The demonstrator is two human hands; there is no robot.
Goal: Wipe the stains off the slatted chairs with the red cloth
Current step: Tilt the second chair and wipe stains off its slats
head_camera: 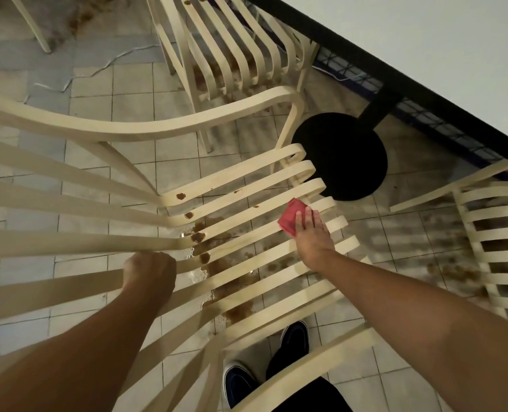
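A cream slatted chair (247, 179) stands right below me, seen from above. Brown stains (197, 237) dot its seat slats where seat and backrest meet, with smaller spots further out. My right hand (310, 233) lies flat on the front part of the seat slats, pressing the red cloth (290, 217) down under its fingers. My left hand (150, 273) is closed around a backrest slat near the bend. A second slatted chair (232, 49) behind it carries brown spots as well, and a third chair (496, 239) stands at the right.
The tiled floor (133, 108) under the chairs is splashed with brown liquid (232, 292). A black round table base (345, 156) and a white tabletop (440, 40) with a dark edge sit at the upper right. A white cable (98, 69) runs over the floor. My dark shoes (294, 337) are below.
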